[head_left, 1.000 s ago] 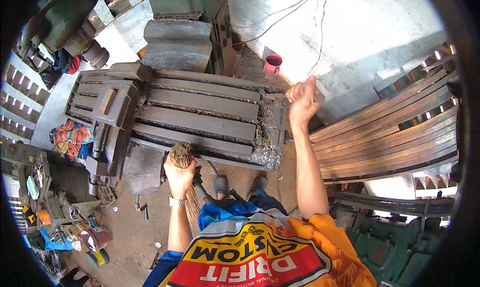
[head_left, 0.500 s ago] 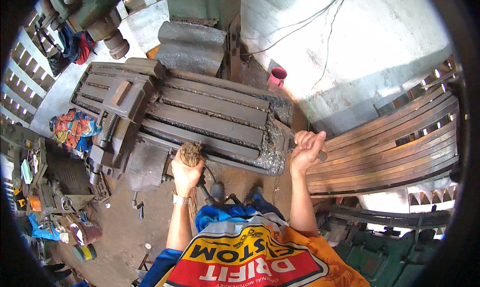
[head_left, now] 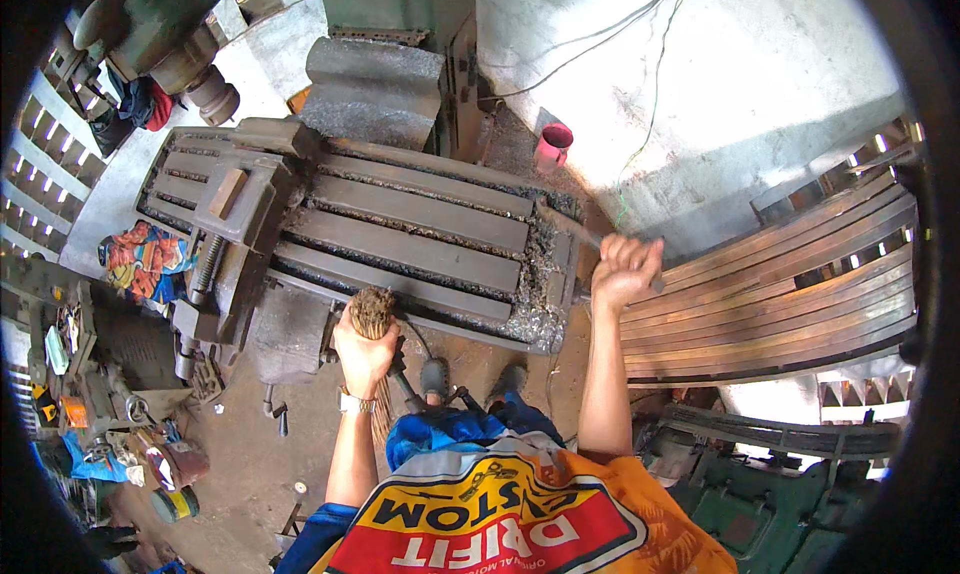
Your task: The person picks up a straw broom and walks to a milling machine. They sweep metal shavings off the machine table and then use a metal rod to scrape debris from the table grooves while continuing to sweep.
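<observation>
My left hand [head_left: 366, 352] is closed around a stick broom [head_left: 374, 306], near the front edge of the slotted machine table [head_left: 400, 246]. The broom's blunt bound end pokes up above my fist, and its thin sticks trail down past my wrist. My right hand [head_left: 627, 271] makes a fist around a narrow, flat scraper-like tool [head_left: 578, 228]. Its far end reaches over the table's right end, where metal chips [head_left: 540, 314] lie thick; a short end shows beyond my fist. Chips also fill the table's slots.
A machine vise [head_left: 235, 219] is mounted on the table's left part, below a spindle head [head_left: 205, 89]. A pink mug [head_left: 553, 146] stands behind the right corner. Wooden slats [head_left: 770, 304] lie to the right. Tools and a cluttered bench [head_left: 120, 374] occupy the left.
My right hand has risen slightly and moved right, and more of the flat tool shows over the table's right end. My left hand has shifted slightly left with the broom.
</observation>
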### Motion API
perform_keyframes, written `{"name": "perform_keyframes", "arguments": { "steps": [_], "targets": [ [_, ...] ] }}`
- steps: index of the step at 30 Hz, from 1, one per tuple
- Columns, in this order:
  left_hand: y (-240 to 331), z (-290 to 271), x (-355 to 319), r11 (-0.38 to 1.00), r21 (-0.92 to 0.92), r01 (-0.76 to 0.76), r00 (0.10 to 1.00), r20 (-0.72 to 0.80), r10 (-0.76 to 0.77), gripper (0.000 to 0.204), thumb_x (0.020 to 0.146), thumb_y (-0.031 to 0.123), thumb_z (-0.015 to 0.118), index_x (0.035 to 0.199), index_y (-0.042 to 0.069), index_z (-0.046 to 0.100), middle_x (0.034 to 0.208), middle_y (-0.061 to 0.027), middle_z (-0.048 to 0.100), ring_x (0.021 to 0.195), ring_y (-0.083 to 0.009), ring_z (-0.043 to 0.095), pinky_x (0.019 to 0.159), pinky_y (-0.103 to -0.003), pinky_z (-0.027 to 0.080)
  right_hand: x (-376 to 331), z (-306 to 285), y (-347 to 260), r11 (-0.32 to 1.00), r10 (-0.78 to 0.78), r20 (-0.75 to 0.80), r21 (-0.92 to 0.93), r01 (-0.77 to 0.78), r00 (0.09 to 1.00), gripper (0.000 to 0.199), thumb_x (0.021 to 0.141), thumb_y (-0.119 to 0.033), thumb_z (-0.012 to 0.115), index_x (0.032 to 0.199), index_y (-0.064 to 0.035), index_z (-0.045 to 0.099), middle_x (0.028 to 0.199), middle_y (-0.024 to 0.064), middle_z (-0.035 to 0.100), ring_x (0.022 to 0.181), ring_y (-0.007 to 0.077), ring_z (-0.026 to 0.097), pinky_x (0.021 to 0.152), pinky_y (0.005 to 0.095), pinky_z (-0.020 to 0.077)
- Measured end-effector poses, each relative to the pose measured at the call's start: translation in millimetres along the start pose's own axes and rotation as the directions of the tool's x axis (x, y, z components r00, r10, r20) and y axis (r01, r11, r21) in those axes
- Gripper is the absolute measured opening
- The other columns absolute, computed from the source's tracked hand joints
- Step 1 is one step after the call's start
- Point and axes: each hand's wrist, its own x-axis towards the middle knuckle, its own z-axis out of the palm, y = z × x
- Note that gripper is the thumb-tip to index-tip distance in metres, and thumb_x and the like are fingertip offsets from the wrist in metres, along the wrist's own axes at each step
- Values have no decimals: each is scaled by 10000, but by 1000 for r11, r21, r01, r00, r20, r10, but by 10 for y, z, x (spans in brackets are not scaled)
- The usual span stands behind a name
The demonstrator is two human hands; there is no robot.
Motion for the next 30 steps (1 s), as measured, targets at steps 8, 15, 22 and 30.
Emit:
{"name": "perform_keyframes", "arguments": {
  "steps": [8,15,22,30],
  "targets": [
    [-1,5,8,1000,24,-10,1000,0,10,319,760,105,758,1046,-14,679,915,-137,760,852,-231,745,828,-352,568,-382,185,-277,988,66,11,-140,-64,998,542,1101,-360,416,619,-180,245,479,-19,200,453,132,161,529,332,250],
    [-7,9,-3,999,32,-36,999,-29,37,311,747,120,762,1013,-18,680,905,-145,757,851,-235,745,823,-360,570,298,359,-32,996,31,153,76,-43,988,541,1089,-334,424,602,-164,263,490,-14,213,454,129,151,496,339,200],
    [-96,25,5,1000,26,7,1000,2,-7,309,740,110,763,1008,-22,680,893,-159,748,840,-239,739,816,-364,570,260,-124,131,994,46,19,97,-48,999,562,1093,-331,427,587,-172,241,461,-3,210,432,143,144,492,347,233],
    [-40,50,-6,999,26,-23,999,-44,24,292,743,103,762,997,-15,678,885,-146,750,824,-240,740,803,-361,572,-34,15,-245,989,145,-26,3,-145,989,539,1092,-345,440,613,-174,263,478,-15,211,428,132,145,476,336,234]
  ]
}}
